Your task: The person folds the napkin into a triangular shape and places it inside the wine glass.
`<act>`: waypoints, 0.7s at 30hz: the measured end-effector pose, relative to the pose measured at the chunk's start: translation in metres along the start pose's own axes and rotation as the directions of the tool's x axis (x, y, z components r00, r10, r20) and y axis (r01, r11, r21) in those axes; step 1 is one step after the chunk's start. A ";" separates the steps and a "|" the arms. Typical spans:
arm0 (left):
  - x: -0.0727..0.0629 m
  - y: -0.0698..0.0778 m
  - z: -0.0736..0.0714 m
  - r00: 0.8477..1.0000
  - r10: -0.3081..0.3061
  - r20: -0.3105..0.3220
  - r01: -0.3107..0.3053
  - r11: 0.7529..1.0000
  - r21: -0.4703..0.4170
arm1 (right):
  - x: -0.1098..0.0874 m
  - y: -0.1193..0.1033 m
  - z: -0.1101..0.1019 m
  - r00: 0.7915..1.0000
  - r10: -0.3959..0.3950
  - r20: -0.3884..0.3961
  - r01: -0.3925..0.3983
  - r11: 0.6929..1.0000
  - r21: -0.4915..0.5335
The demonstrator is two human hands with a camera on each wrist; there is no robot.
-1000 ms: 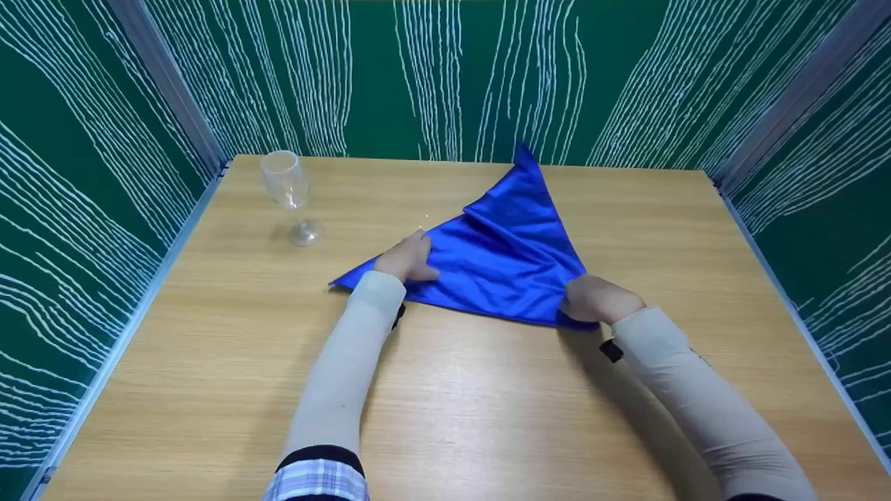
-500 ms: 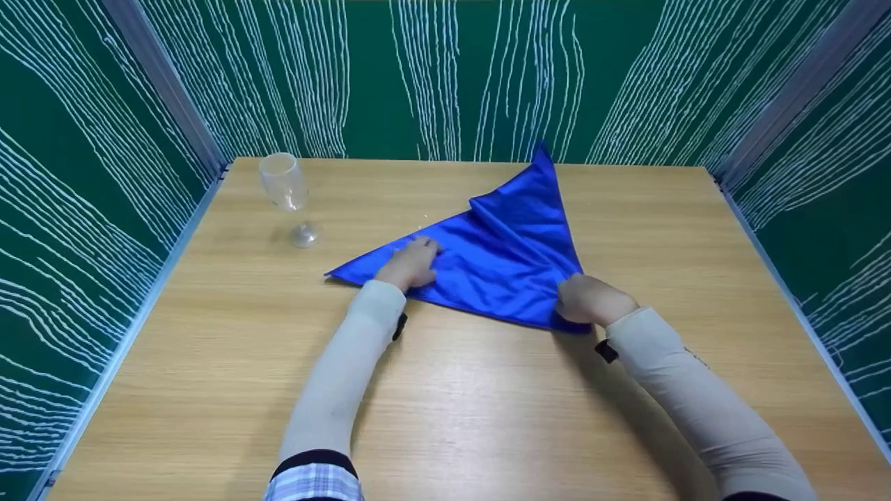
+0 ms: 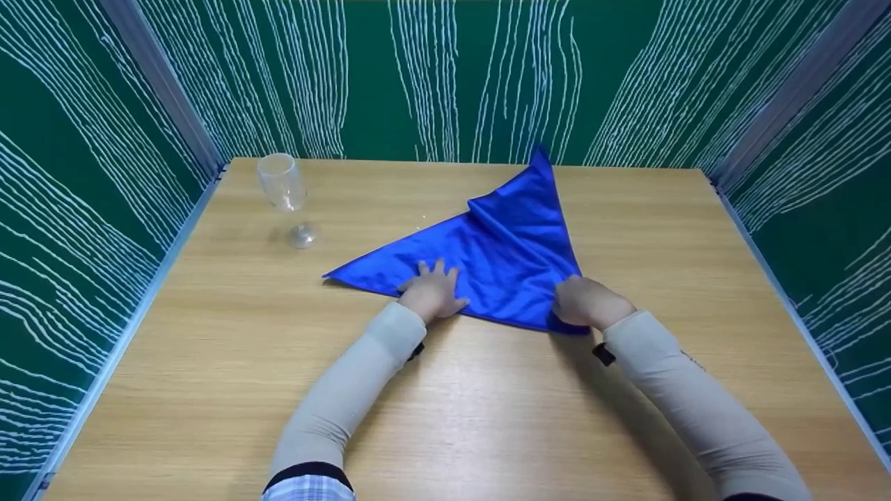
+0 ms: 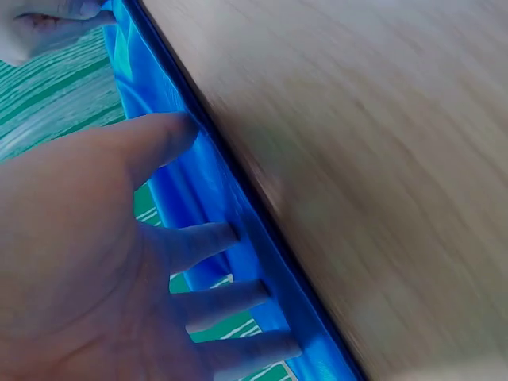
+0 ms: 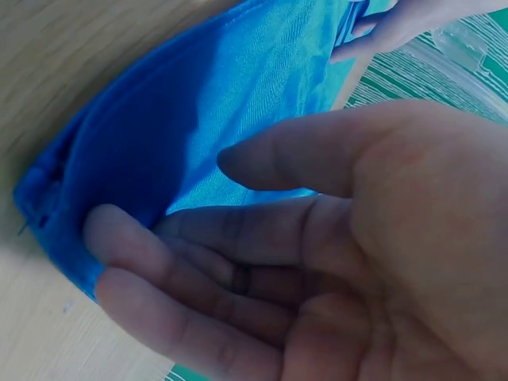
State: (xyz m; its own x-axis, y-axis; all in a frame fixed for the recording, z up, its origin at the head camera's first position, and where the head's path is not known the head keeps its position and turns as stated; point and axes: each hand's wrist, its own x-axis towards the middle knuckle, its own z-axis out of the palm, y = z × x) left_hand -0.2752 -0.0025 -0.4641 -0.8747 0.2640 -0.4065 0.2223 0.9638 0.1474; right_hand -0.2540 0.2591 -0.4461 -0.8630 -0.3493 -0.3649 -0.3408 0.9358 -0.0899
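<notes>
A shiny blue cloth, folded to a rough triangle with wrinkles, lies on the wooden table. Spread over its near edge is my left hand; the fingers are straight and the fingertips rest on the fabric in the left wrist view. At the near right corner my right hand touches the cloth. The right wrist view shows its thumb apart from the loosely bent fingers, which lie at the folded hem, with no fabric pinched between them.
A clear stemmed glass stands upright at the back left of the table. Green walls with white wavy lines enclose the table at the back and both sides.
My left hand has slid toward me and slightly right to the cloth's near edge, its fingers spreading. The cloth's far corner shifted right early on. My right hand has hardly moved.
</notes>
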 end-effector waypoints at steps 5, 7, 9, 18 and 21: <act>0.003 -0.004 0.002 1.000 0.011 -0.003 -0.011 1.000 -0.024 | -0.001 -0.003 0.003 1.000 0.007 0.002 -0.007 1.000 -0.007; 0.005 -0.006 0.002 1.000 0.020 -0.003 -0.020 0.999 -0.030 | -0.001 -0.006 0.003 1.000 0.003 0.008 -0.003 1.000 -0.012; 0.007 -0.009 0.000 1.000 0.030 0.000 -0.030 0.999 -0.035 | -0.002 -0.009 0.002 1.000 0.001 0.014 -0.001 1.000 -0.019; 0.008 -0.029 -0.011 0.996 0.091 0.003 -0.091 0.992 -0.086 | -0.008 -0.021 0.002 0.999 -0.038 0.026 0.038 0.999 -0.004; 0.007 -0.034 -0.012 0.994 0.109 0.006 -0.108 0.988 -0.111 | -0.009 -0.023 0.002 0.998 -0.055 0.033 0.055 0.998 0.005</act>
State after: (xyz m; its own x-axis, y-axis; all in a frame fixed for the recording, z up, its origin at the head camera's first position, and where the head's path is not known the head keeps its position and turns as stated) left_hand -0.2943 -0.0336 -0.4612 -0.8424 0.3678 -0.3938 0.2661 0.9194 0.2895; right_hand -0.2376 0.2413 -0.4423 -0.8302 -0.3987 -0.3897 -0.3859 0.9154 -0.1145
